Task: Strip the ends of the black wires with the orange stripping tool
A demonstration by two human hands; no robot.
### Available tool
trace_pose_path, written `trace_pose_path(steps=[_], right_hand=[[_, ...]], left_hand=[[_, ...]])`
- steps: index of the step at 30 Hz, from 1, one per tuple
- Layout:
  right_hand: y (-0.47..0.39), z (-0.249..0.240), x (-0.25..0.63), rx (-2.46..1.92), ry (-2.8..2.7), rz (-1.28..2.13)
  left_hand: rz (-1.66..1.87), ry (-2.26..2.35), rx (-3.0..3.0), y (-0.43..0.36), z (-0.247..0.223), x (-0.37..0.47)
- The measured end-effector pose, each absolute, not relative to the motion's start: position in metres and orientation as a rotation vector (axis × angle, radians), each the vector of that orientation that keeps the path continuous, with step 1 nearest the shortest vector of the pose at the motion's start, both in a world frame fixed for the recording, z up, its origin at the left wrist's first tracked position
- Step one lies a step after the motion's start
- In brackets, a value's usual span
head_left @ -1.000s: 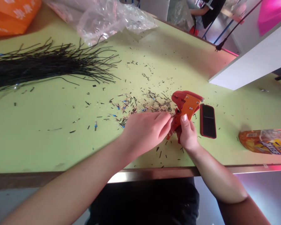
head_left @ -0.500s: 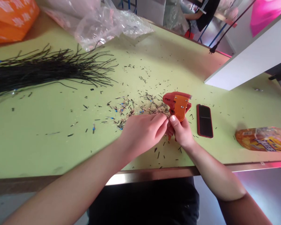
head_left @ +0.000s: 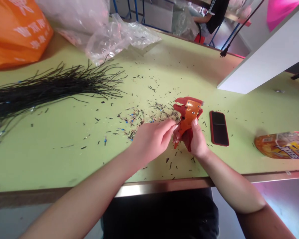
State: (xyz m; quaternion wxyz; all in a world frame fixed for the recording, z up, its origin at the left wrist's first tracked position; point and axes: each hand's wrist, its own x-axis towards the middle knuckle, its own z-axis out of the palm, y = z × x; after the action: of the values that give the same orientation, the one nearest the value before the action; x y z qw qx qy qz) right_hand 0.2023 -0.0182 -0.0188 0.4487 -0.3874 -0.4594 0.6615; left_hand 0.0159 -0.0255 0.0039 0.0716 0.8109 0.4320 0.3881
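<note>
My right hand [head_left: 198, 141] is wrapped round the handles of a red and orange wire stripper [head_left: 190, 113], whose jaws point left and stand apart. Beside the tool, my left hand [head_left: 155, 137] is closed in a pinch on a thin dark wire, of which only a short bit shows near the tool. Under and behind the hands lie scattered black wire scraps [head_left: 139, 114], some with blue ends. A thick bundle of black wires [head_left: 64, 83] stretches across the left of the green table [head_left: 52, 166].
An orange bag [head_left: 17, 36] and clear plastic bags [head_left: 109, 39] lie at the back left. Right of the tool is a phone [head_left: 219, 128], then a snack package [head_left: 284, 145]. A white panel [head_left: 264, 49] rises behind. A person's arm [head_left: 201, 19] shows beyond the table.
The stripper's jaws have opened. My right thumb has moved away from my left fingers, onto the side of the tool. The view has shifted slightly, showing more of the left side.
</note>
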Motion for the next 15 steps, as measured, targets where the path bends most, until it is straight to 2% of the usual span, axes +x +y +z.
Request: trace_pose_path(steps=[7,15], right_hand=[[-0.02,-0.01,0.194,-0.814,-0.946,1.827],[0.001,0.012,0.215,-0.859,-0.706,1.686]], left_hand=[[1.155,1.187,2.319,-0.026,0.011,0.014],[1.194,1.16,2.287,-0.03,0.012,0.015]])
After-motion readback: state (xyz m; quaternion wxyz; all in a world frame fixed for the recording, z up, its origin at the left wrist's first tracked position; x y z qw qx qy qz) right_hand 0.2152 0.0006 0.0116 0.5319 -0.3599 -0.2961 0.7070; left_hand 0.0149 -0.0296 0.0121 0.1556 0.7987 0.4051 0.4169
